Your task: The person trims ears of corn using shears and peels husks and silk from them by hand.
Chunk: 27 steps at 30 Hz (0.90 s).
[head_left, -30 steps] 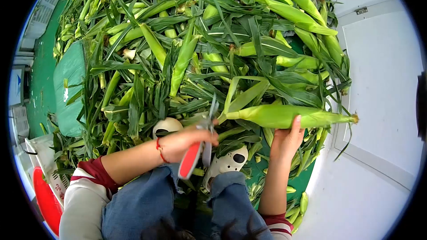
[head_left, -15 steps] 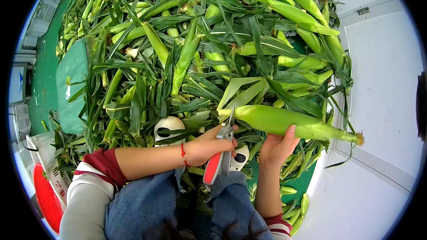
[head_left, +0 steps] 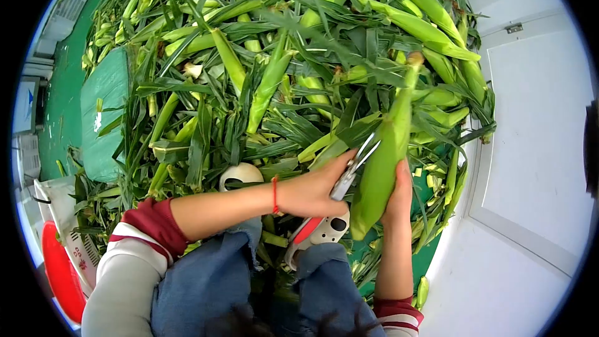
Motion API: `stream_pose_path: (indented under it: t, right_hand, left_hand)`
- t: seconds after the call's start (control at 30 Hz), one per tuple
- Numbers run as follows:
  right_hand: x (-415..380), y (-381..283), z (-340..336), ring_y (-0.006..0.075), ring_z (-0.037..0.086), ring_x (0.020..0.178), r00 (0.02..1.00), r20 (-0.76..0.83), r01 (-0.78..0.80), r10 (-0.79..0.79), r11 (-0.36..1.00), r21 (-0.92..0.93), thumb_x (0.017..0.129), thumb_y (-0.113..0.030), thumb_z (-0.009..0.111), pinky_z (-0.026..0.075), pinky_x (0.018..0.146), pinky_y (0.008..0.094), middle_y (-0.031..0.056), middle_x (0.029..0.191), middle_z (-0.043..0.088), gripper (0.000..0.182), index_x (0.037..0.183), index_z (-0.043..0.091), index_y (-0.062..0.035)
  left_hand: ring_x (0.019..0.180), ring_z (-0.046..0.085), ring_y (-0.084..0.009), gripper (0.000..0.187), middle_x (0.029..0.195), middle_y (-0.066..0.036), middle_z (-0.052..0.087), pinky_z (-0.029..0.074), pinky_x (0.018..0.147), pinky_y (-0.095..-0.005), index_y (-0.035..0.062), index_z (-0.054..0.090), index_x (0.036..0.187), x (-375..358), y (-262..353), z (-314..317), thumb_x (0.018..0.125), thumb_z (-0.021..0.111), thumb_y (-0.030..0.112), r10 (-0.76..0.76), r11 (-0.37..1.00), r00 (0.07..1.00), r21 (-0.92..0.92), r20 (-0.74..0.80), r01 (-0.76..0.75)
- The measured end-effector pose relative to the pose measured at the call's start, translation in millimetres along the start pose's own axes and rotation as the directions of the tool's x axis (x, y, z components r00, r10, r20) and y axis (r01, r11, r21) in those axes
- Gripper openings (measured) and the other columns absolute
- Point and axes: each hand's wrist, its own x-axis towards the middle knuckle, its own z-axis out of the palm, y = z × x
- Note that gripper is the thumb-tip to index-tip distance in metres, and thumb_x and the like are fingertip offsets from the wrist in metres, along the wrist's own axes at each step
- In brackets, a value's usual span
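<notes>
A green ear of corn (head_left: pixel 379 178) in its husk is held by my right hand (head_left: pixel 399 195), the fingers wrapped along its right side. Its brown-ended stalk points up and away, and the cut tip end faces down toward my knees. My left hand (head_left: pixel 319 188), with a red string on the wrist, grips a pair of shears (head_left: pixel 347 181) with red-and-grey handles. The blades are spread apart and overlap the left side of the husk and its loose leaves. Long dark leaves hang around the stalk end.
A large heap of unhusked corn (head_left: pixel 268 87) and leaves lies in front of me. At left are a green sack (head_left: pixel 103 122), a white crate (head_left: pixel 70 231) and a red basin (head_left: pixel 60 274). A white wall panel (head_left: pixel 536 131) borders the right. My white shoes (head_left: pixel 242 176) rest among the leaves.
The ear has swung from lying sideways, stalk to the right, to stalk-up with its tip toward me. The shears have moved from its tip to beside its middle.
</notes>
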Motion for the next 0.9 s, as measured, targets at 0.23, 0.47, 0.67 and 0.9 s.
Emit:
stream_pose_path:
  t: [0.23, 0.47, 0.67, 0.9]
  right_hand:
    - [-28, -12, -4, 0.0177, 0.051, 0.103, 0.99, 0.135, 0.021, 0.027, 0.939, -0.344, 0.086, -0.026, 0.055, 0.039, 0.089, 0.0283, 0.0103, 0.114, 0.055, 0.048, 0.124, 0.045, 0.0003]
    - [-30, -21, -5, 0.0339, 0.061, 0.088, 0.904, 0.254, 0.34, -0.345, 0.216, -0.915, 0.072, -0.025, 0.073, 0.05, 0.074, 0.0375, 0.0172, 0.107, 0.058, 0.055, 0.117, 0.05, -0.0025]
    - [-37, -20, 12, 0.0308, 0.062, 0.083, 0.887, 0.371, 0.395, -0.275, 0.036, -0.918, 0.071, -0.029, 0.074, 0.052, 0.067, 0.037, 0.0126, 0.099, 0.059, 0.057, 0.116, 0.051, -0.0041]
    - [-14, -9, -29, 0.0291, 0.063, 0.086, 0.932, 0.311, 0.361, -0.184, 0.517, -0.776, 0.077, -0.028, 0.069, 0.052, 0.073, 0.0387, 0.0161, 0.104, 0.058, 0.051, 0.116, 0.05, -0.0013]
  left_hand:
    - [0.072, 0.055, -0.0163, 0.05, 0.084, -0.009, 0.058, 0.047, 0.063, -0.0301, 0.003, 0.043, 0.121, 19, -11, -73, 0.074, 0.059, 0.007, -0.252, 0.955, 0.901, 0.057, -0.354, 0.29]
    - [0.11, 0.049, -0.035, 0.088, 0.119, -0.026, 0.043, 0.04, 0.094, -0.0365, -0.0058, 0.018, 0.138, -31, -12, -72, 0.065, 0.064, 0.014, -0.316, 0.935, 0.916, 0.244, 0.247, 0.257]
    - [0.102, 0.052, -0.036, 0.081, 0.111, -0.026, 0.047, 0.042, 0.088, -0.0388, -0.0075, 0.024, 0.133, -18, -2, -70, 0.065, 0.063, 0.013, -0.243, 0.951, 0.951, 0.239, 0.191, 0.195]
    - [0.065, 0.06, -0.0191, 0.046, 0.074, -0.008, 0.058, 0.05, 0.06, -0.032, 0.0032, 0.046, 0.114, -40, -28, -86, 0.07, 0.06, 0.005, -0.419, 0.867, 0.902, 0.25, -0.099, 0.431]
